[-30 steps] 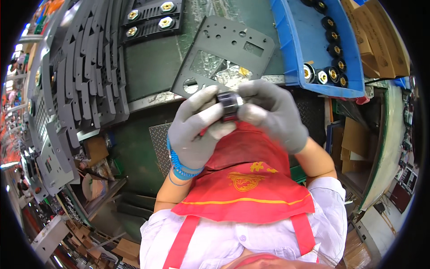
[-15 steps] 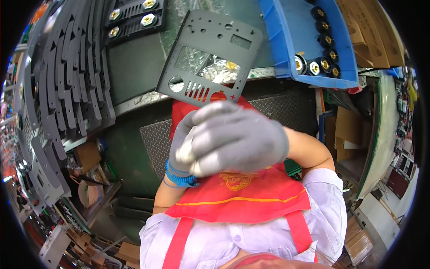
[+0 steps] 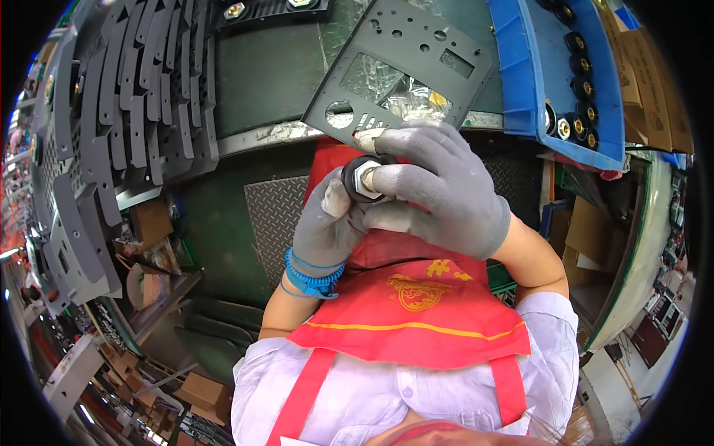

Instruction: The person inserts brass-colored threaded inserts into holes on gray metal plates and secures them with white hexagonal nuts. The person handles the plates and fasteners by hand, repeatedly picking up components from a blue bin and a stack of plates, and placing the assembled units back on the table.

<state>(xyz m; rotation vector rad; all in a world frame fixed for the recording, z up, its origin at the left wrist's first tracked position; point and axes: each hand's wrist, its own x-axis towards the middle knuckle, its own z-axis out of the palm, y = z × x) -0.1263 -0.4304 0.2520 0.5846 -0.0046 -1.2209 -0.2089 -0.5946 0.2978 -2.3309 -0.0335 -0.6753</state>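
Note:
A black round fitting (image 3: pixel 348 181) with a silver hex nut is held between my two gloved hands, in front of the red apron. My left hand (image 3: pixel 321 227), wearing a grey glove with pale fingertips and a blue coiled band at the wrist, grips the black body from the left. The fingers of my right hand (image 3: pixel 450 189) close on the nut side from the right. Just beyond my hands, a dark grey metal panel (image 3: pixel 407 53) with round holes, slots and rectangular cutouts lies tilted over the bench edge; its near corner is hidden by my right hand.
To the right, a blue bin (image 3: pixel 520 70) holds several similar black fittings (image 3: pixel 582 89). Many dark metal panels (image 3: pixel 134 111) stand stacked at the left. Another panel with nuts (image 3: pixel 271 10) lies at the far edge. Cardboard boxes (image 3: pixel 641 82) stand beyond the bin.
My blurred, overlapping hands have come apart a little, and the fitting now shows between them. The bench, panel and bin have shifted up and right in the view.

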